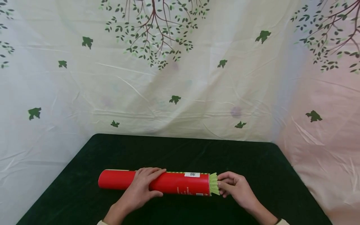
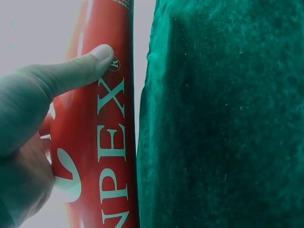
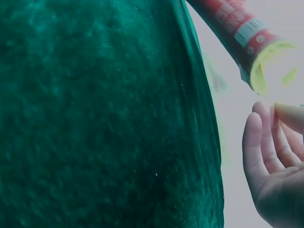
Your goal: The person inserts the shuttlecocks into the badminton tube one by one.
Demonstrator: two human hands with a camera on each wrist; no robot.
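A long red shuttlecock tube (image 1: 174,184) lies sideways, with white lettering along it in the left wrist view. My left hand (image 1: 142,189) grips it around the middle, thumb (image 2: 90,66) along the near side. From the tube's right end sticks the frilled skirt of a yellow-green shuttlecock (image 1: 214,183); the rest of it is hidden inside. My right hand (image 1: 237,189) pinches the skirt's edge between thumb and fingertips. In the right wrist view the tube's mouth (image 3: 259,71) is washed out by glare, so the contact there is unclear.
A dark green cloth covers the table (image 1: 180,150), whose far corners are rounded. Behind it and at both sides hangs a pale curtain (image 1: 197,87) printed with branches and green leaf shapes. A white label (image 1: 192,174) is on the tube near its right end.
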